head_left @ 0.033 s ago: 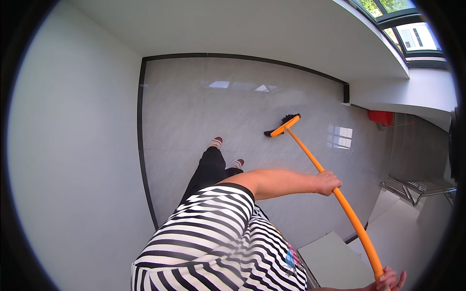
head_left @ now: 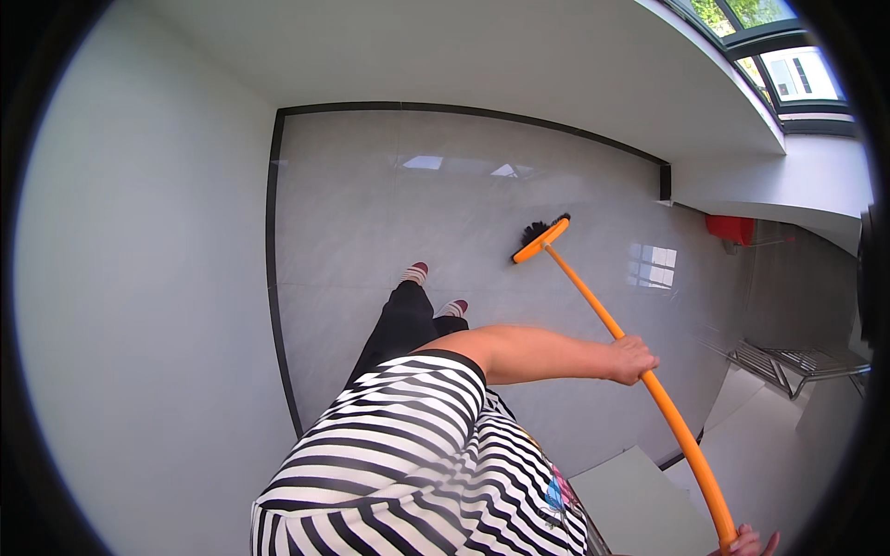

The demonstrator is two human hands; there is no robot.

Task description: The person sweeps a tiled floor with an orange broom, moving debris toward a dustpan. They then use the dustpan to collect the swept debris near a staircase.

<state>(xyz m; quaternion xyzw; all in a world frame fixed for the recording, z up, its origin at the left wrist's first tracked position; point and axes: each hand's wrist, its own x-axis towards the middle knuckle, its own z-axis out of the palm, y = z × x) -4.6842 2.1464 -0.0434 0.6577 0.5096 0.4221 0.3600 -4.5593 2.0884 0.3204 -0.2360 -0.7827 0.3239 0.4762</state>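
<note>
An orange broom (head_left: 594, 298) with black bristles slants across the floor from the lower right. Its head (head_left: 541, 240) rests on the grey tiles, ahead and to the right of my feet. My left hand (head_left: 633, 360) reaches across my body, wrapped round the middle of the handle. Near the top of the handle, at the lower right edge, my right hand (head_left: 753, 541) grips it; some of its fingers stick out, and the picture edge cuts off part of that hand.
Dark skirting (head_left: 273, 232) borders the grey tiled floor (head_left: 352, 195) along white walls. To the right are a red container (head_left: 730, 229) and a metal rack (head_left: 788, 363). A pale flat-topped piece (head_left: 635, 500) stands near my right side. A window (head_left: 797, 74) is at upper right.
The broom head has shifted slightly to the left, and its bristles now bunch on the far side. Both hands have moved a little right and toward me with the handle.
</note>
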